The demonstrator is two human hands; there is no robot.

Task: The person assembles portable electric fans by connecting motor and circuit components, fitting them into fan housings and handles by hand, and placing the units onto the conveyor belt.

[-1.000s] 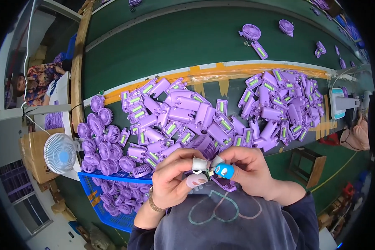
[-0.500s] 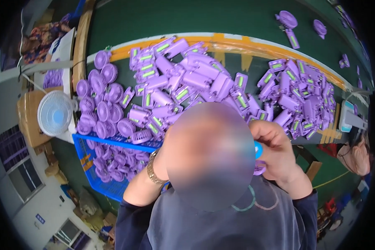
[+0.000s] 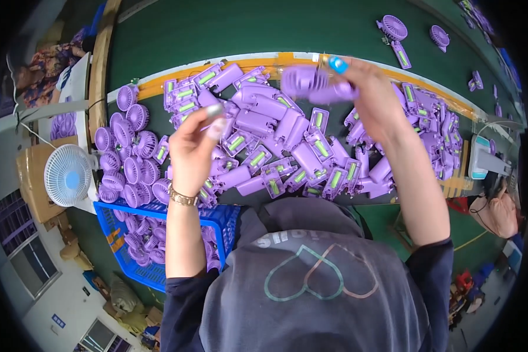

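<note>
A white desk fan [image 3: 67, 175] is seen at left, beside purple fan heads [image 3: 132, 169] heaped at the end of the nearer surface [image 3: 338, 120]. More heads are contained in a blue basket [image 3: 228, 222] below. The left hand [image 3: 192, 151], banded at the wrist in gold, is raised over the edge of a heap of purple handle casings [image 3: 254, 122] fitted with green strips; its fingers are curled, thumb and forefinger parted, with nothing seen between them. At centre right, a blurred purple fan piece [image 3: 302, 81] is gripped by the right hand [image 3: 374, 101], its thumb wrapped in blue, and is held above the taped border [image 3: 152, 88]. Loose fan parts [image 3: 392, 27] are scattered across the farther green surface [image 3: 246, 35]. A second heap of casings [image 3: 446, 138] is bordered at far right by a white device [image 3: 488, 158].
</note>
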